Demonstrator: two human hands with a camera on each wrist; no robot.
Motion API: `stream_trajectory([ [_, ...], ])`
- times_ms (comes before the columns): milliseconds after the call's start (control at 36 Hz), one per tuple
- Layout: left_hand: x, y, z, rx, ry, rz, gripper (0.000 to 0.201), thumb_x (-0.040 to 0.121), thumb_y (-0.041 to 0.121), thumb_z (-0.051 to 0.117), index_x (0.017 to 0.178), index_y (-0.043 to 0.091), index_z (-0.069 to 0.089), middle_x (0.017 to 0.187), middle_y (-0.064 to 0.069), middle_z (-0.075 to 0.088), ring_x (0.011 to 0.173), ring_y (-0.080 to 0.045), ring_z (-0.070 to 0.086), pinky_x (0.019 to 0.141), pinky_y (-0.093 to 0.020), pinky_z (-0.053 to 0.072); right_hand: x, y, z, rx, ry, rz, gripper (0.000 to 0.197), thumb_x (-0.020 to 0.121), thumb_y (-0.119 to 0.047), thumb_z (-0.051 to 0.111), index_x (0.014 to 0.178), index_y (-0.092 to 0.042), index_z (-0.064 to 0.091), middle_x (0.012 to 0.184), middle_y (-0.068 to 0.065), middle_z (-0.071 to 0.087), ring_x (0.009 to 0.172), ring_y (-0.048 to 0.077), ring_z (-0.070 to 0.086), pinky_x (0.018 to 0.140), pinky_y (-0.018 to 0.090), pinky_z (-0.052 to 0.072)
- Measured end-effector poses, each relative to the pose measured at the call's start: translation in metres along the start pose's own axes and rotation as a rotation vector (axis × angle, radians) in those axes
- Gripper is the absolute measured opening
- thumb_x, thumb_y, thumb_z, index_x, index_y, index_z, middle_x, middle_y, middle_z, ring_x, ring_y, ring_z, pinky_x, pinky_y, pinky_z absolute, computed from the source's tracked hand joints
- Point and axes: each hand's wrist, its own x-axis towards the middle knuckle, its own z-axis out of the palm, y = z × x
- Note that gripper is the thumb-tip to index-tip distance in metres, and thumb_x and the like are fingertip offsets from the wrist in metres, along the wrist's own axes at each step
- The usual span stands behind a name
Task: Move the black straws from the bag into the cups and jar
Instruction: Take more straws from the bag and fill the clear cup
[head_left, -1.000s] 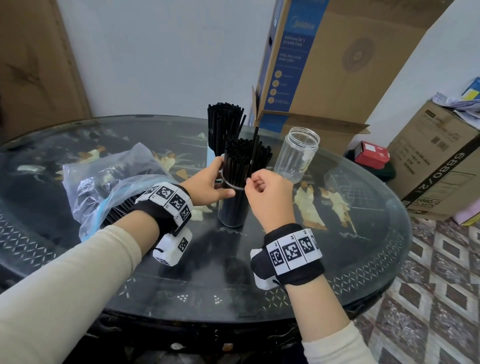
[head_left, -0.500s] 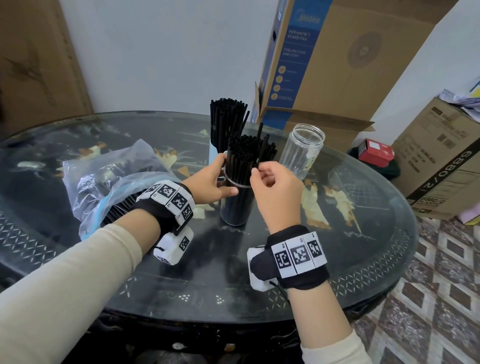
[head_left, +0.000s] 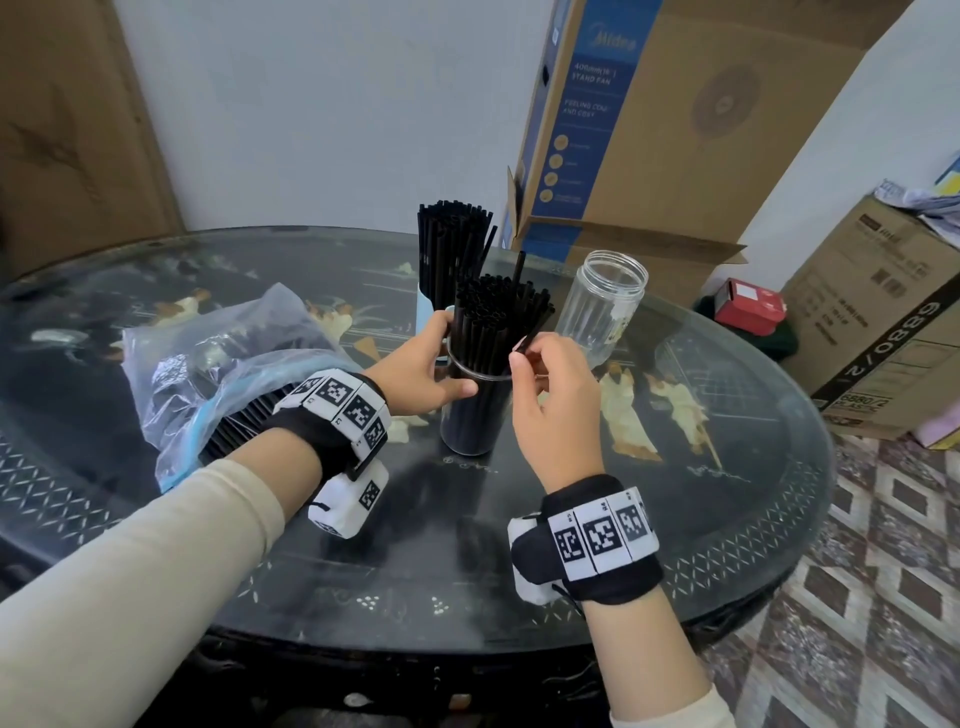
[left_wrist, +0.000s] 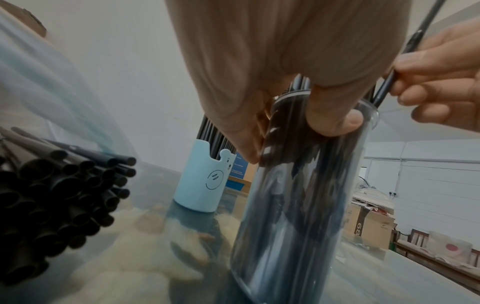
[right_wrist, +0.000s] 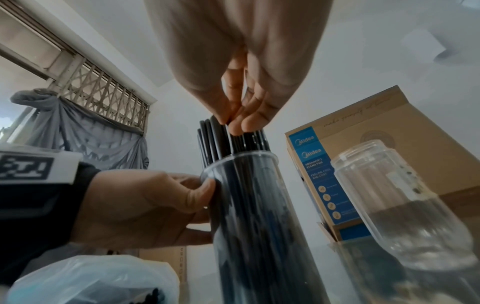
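A clear tall cup (head_left: 470, 415) packed with black straws (head_left: 493, 322) stands mid-table. My left hand (head_left: 426, 371) grips it near the rim (left_wrist: 330, 115), thumb in front. My right hand (head_left: 545, 384) pinches one black straw (head_left: 535, 332) leaning at the cup's right side, fingertips (right_wrist: 233, 121) at the straw tops. Behind stands a light-blue cup (left_wrist: 202, 176) full of straws (head_left: 452, 249). An empty clear jar (head_left: 602, 306) stands to the right. The plastic bag (head_left: 208, 358) with more straws (left_wrist: 52, 189) lies at left.
The round dark glass table (head_left: 675, 519) has its front edge close to me. A tall cardboard fan box (head_left: 649, 114) leans behind the jar. More cardboard boxes (head_left: 883, 322) and a red box (head_left: 748, 306) sit on the floor at right.
My right hand has shifted slightly right of the cup and now pinches one leaning straw. The left hand keeps its hold on the cup.
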Motion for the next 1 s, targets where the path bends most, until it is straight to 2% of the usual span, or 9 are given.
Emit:
stream_trajectory([
  [111, 0.000, 0.001, 0.001, 0.033, 0.002, 0.016, 0.070, 0.084, 0.011, 0.070, 0.139, 0.015, 0.025, 0.121, 0.009, 0.052, 0.114, -0.006, 0.052, 0.098, -0.021, 0.041, 0.000, 0.004, 0.001, 0.030, -0.045, 0.010, 0.010, 0.098, -0.012, 0.051, 0.090, -0.008, 0.055, 0.082, 0.003, 0.058, 0.077, 0.020, 0.060, 0.070, 0.034, 0.049],
  [278, 0.001, 0.001, 0.000, 0.062, -0.012, 0.022, 0.075, 0.083, 0.014, 0.071, 0.141, 0.015, 0.023, 0.129, 0.002, 0.052, 0.121, -0.012, 0.051, 0.107, -0.036, 0.041, 0.015, -0.009, -0.007, 0.062, 0.031, -0.025, 0.012, 0.099, -0.009, 0.050, 0.088, -0.006, 0.054, 0.077, 0.004, 0.061, 0.072, 0.006, 0.061, 0.067, 0.016, 0.047],
  [333, 0.002, 0.001, -0.001, 0.063, -0.018, 0.016, 0.076, 0.083, 0.015, 0.071, 0.141, 0.015, 0.022, 0.131, 0.002, 0.050, 0.122, -0.013, 0.050, 0.108, -0.039, 0.040, 0.028, -0.020, -0.016, 0.068, 0.121, -0.070, 0.011, 0.099, -0.009, 0.050, 0.088, -0.008, 0.052, 0.074, 0.006, 0.061, 0.068, 0.010, 0.060, 0.065, 0.014, 0.044],
  [389, 0.002, 0.000, -0.002, 0.051, -0.040, 0.001, 0.078, 0.083, 0.016, 0.072, 0.143, 0.017, 0.021, 0.133, 0.002, 0.049, 0.124, -0.013, 0.049, 0.109, -0.041, 0.040, 0.040, -0.030, -0.026, 0.079, 0.181, -0.102, 0.010, 0.100, -0.011, 0.047, 0.090, -0.013, 0.048, 0.074, 0.008, 0.059, 0.066, 0.019, 0.059, 0.062, 0.022, 0.045],
  [500, 0.001, 0.002, -0.007, -0.125, -0.124, -0.056, 0.088, 0.077, 0.026, 0.076, 0.145, 0.019, 0.020, 0.136, 0.002, 0.050, 0.126, -0.012, 0.050, 0.110, -0.041, 0.039, 0.047, -0.038, -0.039, 0.101, 0.181, -0.106, 0.005, 0.102, -0.014, 0.042, 0.096, -0.013, 0.043, 0.077, 0.012, 0.058, 0.062, 0.027, 0.055, 0.060, 0.036, 0.044],
  [583, -0.001, 0.009, -0.011, -0.247, -0.136, -0.095, 0.092, 0.067, 0.043, 0.079, 0.142, 0.032, 0.029, 0.133, 0.006, 0.055, 0.125, -0.011, 0.051, 0.110, -0.043, 0.038, 0.042, -0.034, -0.041, 0.112, 0.158, -0.095, 0.005, 0.102, -0.013, 0.042, 0.097, -0.013, 0.043, 0.079, 0.010, 0.058, 0.062, 0.023, 0.056, 0.058, 0.027, 0.045],
  [639, -0.001, 0.015, -0.013, -0.265, -0.138, -0.095, 0.088, 0.063, 0.053, 0.078, 0.137, 0.042, 0.033, 0.134, 0.012, 0.054, 0.126, -0.009, 0.049, 0.111, -0.041, 0.037, 0.041, -0.030, -0.040, 0.128, 0.159, -0.068, 0.006, 0.102, -0.012, 0.042, 0.096, -0.013, 0.041, 0.081, 0.002, 0.058, 0.063, 0.013, 0.058, 0.060, 0.016, 0.043],
  [722, 0.002, 0.023, -0.013, -0.232, -0.138, -0.074, 0.080, 0.065, 0.051, 0.078, 0.132, 0.046, 0.034, 0.131, 0.019, 0.053, 0.126, -0.002, 0.047, 0.112, -0.035, 0.035, 0.041, -0.027, -0.037, 0.150, 0.165, -0.033, 0.007, 0.102, -0.011, 0.042, 0.095, -0.013, 0.041, 0.084, -0.007, 0.057, 0.065, 0.007, 0.060, 0.064, 0.016, 0.046],
  [1000, 0.004, 0.023, -0.008, -0.187, -0.016, -0.037, 0.072, 0.070, 0.043, 0.074, 0.133, 0.030, 0.042, 0.127, 0.017, 0.055, 0.124, -0.002, 0.049, 0.108, -0.038, 0.040, 0.045, -0.025, -0.038, 0.104, 0.129, -0.068, 0.006, 0.100, -0.012, 0.046, 0.095, -0.011, 0.044, 0.074, 0.000, 0.056, 0.067, 0.014, 0.063, 0.068, 0.036, 0.053],
])
